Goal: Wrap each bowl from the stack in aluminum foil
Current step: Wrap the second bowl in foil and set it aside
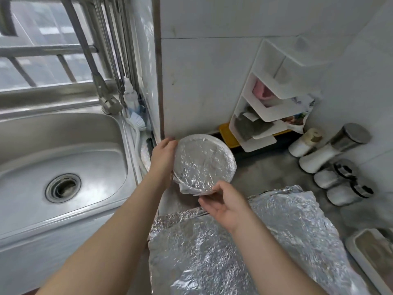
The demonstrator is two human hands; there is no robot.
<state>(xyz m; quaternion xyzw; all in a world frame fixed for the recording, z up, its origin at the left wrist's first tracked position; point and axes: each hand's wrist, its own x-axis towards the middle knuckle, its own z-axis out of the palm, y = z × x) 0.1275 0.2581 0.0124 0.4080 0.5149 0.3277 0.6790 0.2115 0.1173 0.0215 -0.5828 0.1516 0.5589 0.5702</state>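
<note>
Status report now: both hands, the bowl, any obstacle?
Left hand grips foil-covered bowl at rim. Right hand touches its loose foil edge. Foil sheets on counter, nothing blocking.

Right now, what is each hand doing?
Left hand: grips the foil-covered bowl by its rim.
Right hand: thumb at the bowl's foil flap; grip cannot be told.
</note>
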